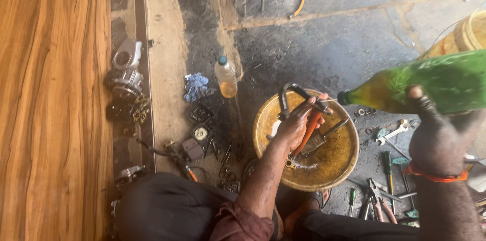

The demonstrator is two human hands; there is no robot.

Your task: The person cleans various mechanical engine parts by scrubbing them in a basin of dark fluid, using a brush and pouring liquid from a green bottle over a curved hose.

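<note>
Bottles: 2 — green [435, 81] at 3 o'clock, clear [226, 76] at 11 o'clock; basin [344, 157]: 1, centre; rag [195, 86]: 1, at 10 o'clock; hands: 2 — left [298, 122], right [438, 132]

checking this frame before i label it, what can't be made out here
- Green bottle, head view: its base is cut off by the right edge.
- Metal part in the left hand: fingers cover its middle, so its kind is unclear.
- Right hand: palm side hidden behind its own back.
- Tools on the floor: too small and dark to name each.
</note>
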